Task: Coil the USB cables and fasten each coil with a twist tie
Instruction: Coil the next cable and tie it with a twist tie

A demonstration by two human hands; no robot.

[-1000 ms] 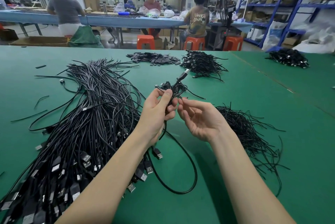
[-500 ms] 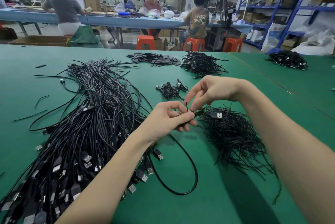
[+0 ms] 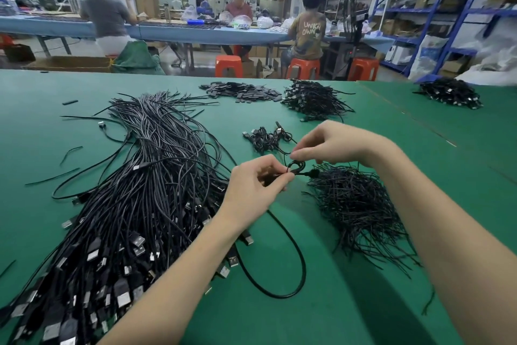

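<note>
A green tabletop (image 3: 363,302) is carrying a big cable heap (image 3: 134,205) at left. At centre frame, the left hand (image 3: 251,191) is pinching a small cable coil (image 3: 295,167), the right hand (image 3: 333,144) fingers pinching a twist tie there, above the tie pile (image 3: 355,205).

Plain green felt-like table covering (image 3: 349,302). Black loose USB cables with silver metal plugs (image 3: 134,205) heaped at left. Black thin twist ties (image 3: 355,205) piled at right. Black small coiled cables (image 3: 265,139) in the middle. Far off: orange plastic stools (image 3: 228,65), blue steel shelving (image 3: 447,9), pale blue long worktable (image 3: 179,33).
</note>
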